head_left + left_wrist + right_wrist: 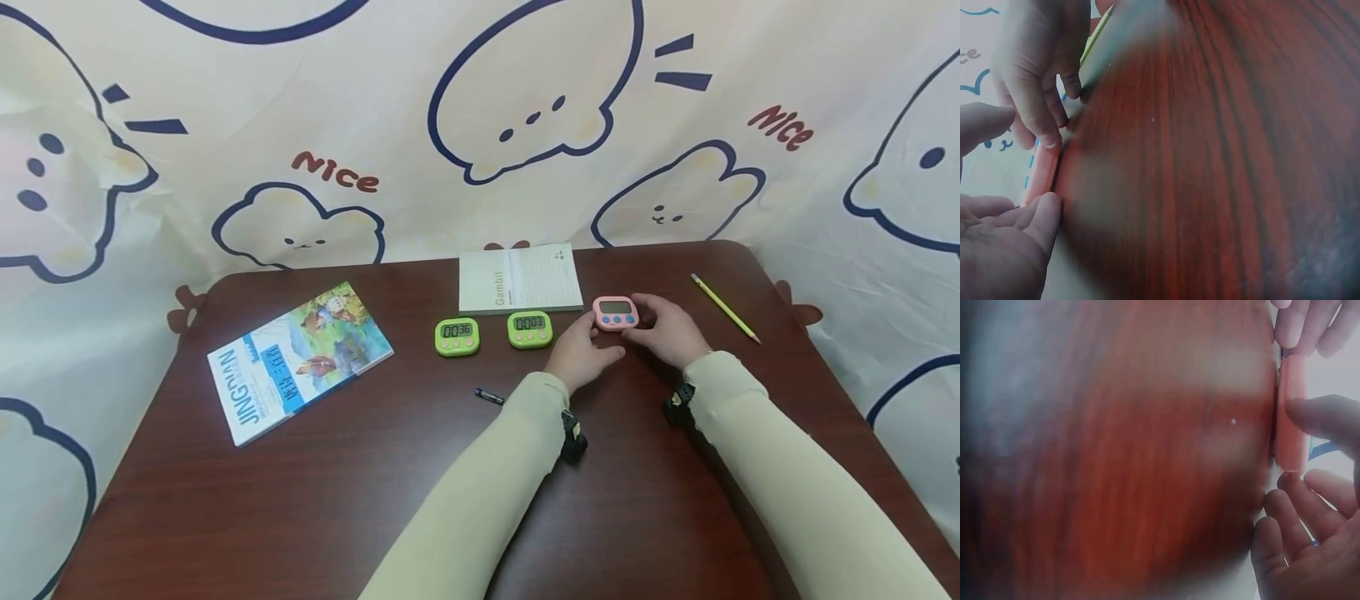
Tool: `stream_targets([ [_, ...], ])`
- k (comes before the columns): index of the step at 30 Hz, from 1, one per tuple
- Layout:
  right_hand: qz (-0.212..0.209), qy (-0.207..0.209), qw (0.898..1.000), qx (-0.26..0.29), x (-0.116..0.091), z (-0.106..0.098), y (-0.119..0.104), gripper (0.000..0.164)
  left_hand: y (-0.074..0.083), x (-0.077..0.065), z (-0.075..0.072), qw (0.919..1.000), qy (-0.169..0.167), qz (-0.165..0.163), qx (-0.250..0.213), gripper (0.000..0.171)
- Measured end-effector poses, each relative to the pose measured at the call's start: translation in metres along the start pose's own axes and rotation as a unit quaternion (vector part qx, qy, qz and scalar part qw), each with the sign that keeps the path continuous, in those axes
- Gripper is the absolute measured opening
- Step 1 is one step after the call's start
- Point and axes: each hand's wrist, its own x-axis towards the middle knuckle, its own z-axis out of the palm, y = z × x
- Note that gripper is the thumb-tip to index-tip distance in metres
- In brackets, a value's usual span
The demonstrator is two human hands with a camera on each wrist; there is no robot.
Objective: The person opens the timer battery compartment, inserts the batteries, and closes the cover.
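Note:
A pink digital timer [616, 313] with blue buttons lies between both hands at the right of the table. My left hand [581, 353] touches its left end with its fingertips, the thumb held apart. At the other end, the right hand [667, 332] pinches the right corner between thumb and finger. The right wrist view shows the right thumb across the pink timer's [1292, 440] near side. Two green timers [457, 337] stand left of the hands, the nearer green timer [529, 330] just beside the left hand. Their displays show digits; the pink one's looks blank.
A white notepad [517, 283] lies behind the timers at the table's back edge. A colourful book [300, 362] is at the left, a yellow pencil [725, 308] at the far right. A short black object [490, 396] lies by the left forearm. Patterned cloth [405, 150] hangs behind.

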Motion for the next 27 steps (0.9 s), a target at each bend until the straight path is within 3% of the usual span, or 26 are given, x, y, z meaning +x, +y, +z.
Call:
stream_targets([
  [5,0.004,-0.005,1.0,-0.006,0.001,-0.001,-0.001,0.066,0.001,-0.003,-0.002,0.9998,-0.011,0.002,-0.014,0.075],
  [14,-0.007,-0.006,1.0,0.004,-0.01,-0.002,-0.004,0.071,0.0,-0.007,-0.011,0.9971,-0.003,0.018,-0.074,0.066],
  [22,-0.054,-0.004,0.998,0.025,-0.027,-0.005,-0.015,0.072,0.0,-0.013,-0.025,0.9915,0.019,0.034,-0.124,0.073],
  [27,-0.078,-0.007,0.996,0.039,-0.04,-0.004,-0.027,0.071,-0.001,-0.021,-0.032,0.991,0.006,0.049,-0.125,0.081],
])
